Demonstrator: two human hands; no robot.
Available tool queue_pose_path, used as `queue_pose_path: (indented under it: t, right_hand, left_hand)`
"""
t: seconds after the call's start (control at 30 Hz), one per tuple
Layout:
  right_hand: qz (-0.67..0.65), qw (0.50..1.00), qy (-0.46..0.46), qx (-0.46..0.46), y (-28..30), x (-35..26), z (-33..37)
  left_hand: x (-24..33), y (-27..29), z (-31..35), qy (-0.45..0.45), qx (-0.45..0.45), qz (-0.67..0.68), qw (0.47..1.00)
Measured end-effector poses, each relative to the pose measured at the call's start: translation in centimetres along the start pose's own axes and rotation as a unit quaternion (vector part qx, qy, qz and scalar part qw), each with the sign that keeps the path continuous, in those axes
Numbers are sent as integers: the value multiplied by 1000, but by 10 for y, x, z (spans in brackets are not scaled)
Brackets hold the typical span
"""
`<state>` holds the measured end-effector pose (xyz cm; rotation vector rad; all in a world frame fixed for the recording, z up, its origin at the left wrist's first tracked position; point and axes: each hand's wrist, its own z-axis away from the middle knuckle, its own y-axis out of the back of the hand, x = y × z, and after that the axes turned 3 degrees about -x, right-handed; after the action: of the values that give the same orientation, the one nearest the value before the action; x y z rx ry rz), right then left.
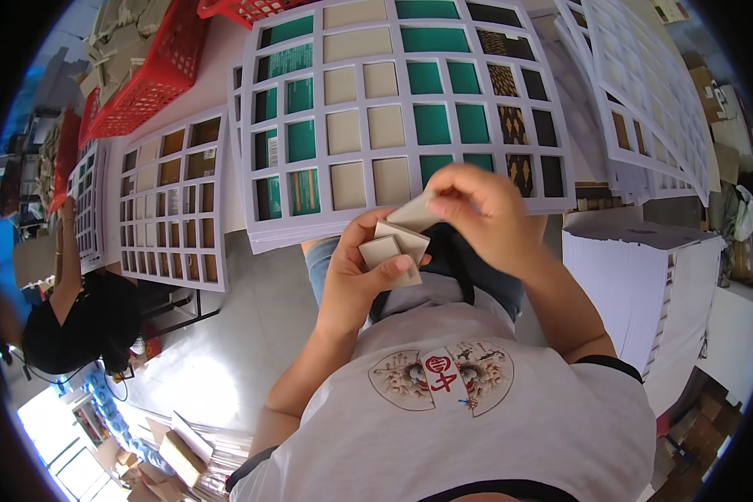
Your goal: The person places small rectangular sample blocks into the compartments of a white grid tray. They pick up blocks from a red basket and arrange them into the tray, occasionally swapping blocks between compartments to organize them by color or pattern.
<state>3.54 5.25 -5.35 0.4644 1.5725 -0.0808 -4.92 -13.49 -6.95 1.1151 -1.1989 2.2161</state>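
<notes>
My left hand (pixel 345 280) is closed around several small beige square pieces (pixel 382 251), which look like thick card, fanned out under its thumb. Between thumb and fingers of my right hand (pixel 498 219) is pinched another beige piece (pixel 412 215), just above that stack. Both hands are over my lap, at the near edge of a white grid board (pixel 343 158). Its square and oblong openings show columns of beige, green and dark patterned surfaces. More boards appear stacked beneath it.
Another grid board (pixel 171 213) lies to the left, near a red basket (pixel 155 84) heaped with card pieces. More grid sheets (pixel 644 100) lean in a pile at the right, above a large white box (pixel 615 284). At far left a person (pixel 79 322) in black reaches toward the table.
</notes>
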Motion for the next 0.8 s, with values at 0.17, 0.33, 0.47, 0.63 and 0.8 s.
queue_pose_path:
  t: [0.17, 0.33, 0.47, 0.63, 0.8]
  right_hand:
    - [197, 972, 109, 61, 32, 13, -27]
    - [177, 982, 45, 46, 26, 12, -40]
    - [180, 983, 22, 14, 28, 15, -44]
    - [349, 934, 73, 11, 19, 11, -21]
    - [360, 920, 157, 1, 15, 1, 16]
  left_hand:
    - [-2, 3, -1, 44, -13, -22, 999]
    - [-5, 3, -3, 51, -1, -17, 999]
    - [-8, 4, -6, 44, -10, -10, 999]
    - [-8, 6, -7, 44, -19, -18, 999]
    - [-2, 3, -6, 49, -16, 0, 999]
